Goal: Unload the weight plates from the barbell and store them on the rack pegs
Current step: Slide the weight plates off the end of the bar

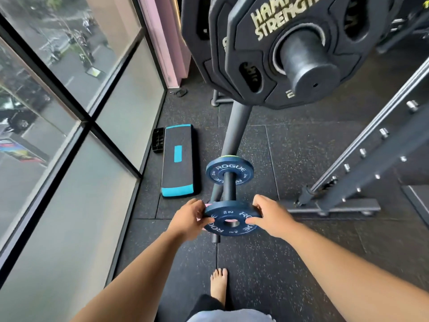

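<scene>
A small blue Rogue plate (232,213) sits low in the middle of the head view, near the end of a dark peg (229,185). My left hand (190,218) grips its left edge and my right hand (270,216) grips its right edge, thumbs on the face. A pink plate edge (207,204) shows just behind it. Farther up the same peg rests a second blue Rogue plate (229,174), with a green plate edge (226,156) behind it. Large black Hammer Strength plates (262,54) hang on a thick sleeve (306,66) at the top.
A black and teal step platform (178,160) lies on the rubber floor by the glass wall (69,135). A rack upright with steel studs (371,147) slants at the right, its foot (336,208) on the floor. My bare foot (218,287) stands below the plate.
</scene>
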